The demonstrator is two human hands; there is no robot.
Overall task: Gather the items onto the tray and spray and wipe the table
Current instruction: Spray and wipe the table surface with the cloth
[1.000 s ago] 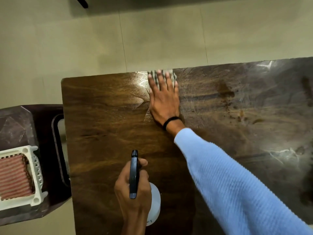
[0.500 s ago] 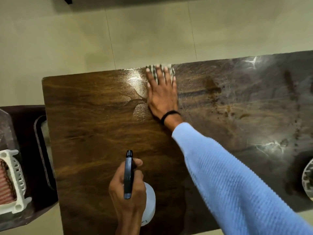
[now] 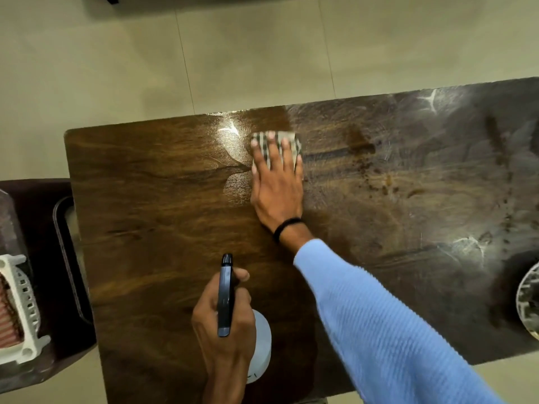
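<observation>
Head view: closest, the left hand (image 3: 224,328) grips the spray bottle (image 3: 261,345) upright over the table (image 3: 145,199), probably ready to squirt again. Farther out, the right hand (image 3: 277,191) lies flat with straight fingers, pressing the striped cloth (image 3: 294,140) down to rub the wet patch beside it.

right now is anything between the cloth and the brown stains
Nothing visible. The right hand presses the cloth flat; the table from it to the stains is bare. The left hand holds the spray bottle nearer, off that path.
</observation>
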